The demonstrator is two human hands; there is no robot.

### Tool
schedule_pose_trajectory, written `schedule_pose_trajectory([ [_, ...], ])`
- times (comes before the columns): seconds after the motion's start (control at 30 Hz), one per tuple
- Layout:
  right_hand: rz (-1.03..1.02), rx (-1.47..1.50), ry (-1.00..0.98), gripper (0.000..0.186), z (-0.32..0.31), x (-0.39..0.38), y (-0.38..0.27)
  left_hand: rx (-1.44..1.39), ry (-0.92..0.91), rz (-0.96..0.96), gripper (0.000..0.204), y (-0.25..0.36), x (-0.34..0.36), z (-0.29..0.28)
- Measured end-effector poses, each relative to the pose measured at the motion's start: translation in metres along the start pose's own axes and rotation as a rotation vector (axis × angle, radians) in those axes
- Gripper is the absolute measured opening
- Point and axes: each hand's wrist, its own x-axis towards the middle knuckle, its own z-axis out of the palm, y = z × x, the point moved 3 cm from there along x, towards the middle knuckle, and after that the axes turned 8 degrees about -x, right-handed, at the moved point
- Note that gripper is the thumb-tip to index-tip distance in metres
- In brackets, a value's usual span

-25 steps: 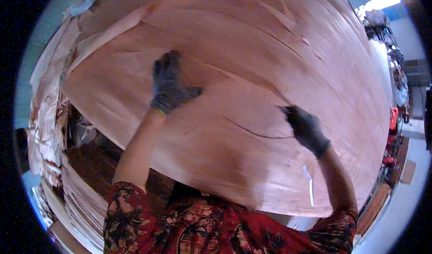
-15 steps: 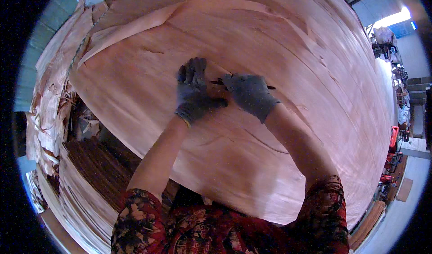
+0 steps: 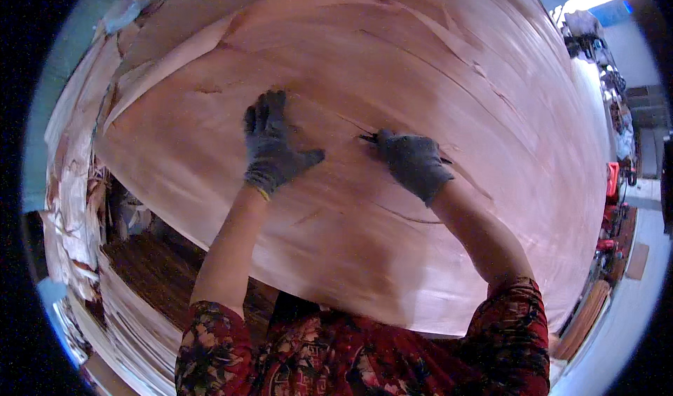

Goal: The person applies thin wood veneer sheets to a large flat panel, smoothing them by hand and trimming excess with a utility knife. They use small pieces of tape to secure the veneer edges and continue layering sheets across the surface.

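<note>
The gloved left hand [image 3: 270,151] lies splayed on wood veneer [image 3: 329,242]; the right hand [image 3: 413,159] grips a slim dark tool [image 3: 367,138].

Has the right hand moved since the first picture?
Yes. Against the curved dark line on the pinkish-brown sheet, the right hand has gone left and farther from the person's body; it was beside the line's right end.

Brown layered stack [image 3: 151,266], wide pinkish sheet [image 3: 336,196] on top.
</note>
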Motion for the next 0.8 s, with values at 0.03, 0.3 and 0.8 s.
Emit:
schedule_pose_trajectory([
  [0.03,0.023,-0.002,-0.005,0.018,0.003,-0.013,0.010,0.012,-0.010,0.005,0.121,-0.002,0.000,0.002],
  [0.3,0.241,0.112,-0.145,0.017,0.030,-0.113,0.068,0.182,-0.017,0.113,0.122,-0.025,-0.001,0.014],
  [0.8,0.717,0.372,-0.294,0.023,0.053,-0.246,0.071,0.232,-0.057,0.198,0.118,-0.044,0.005,0.013],
])
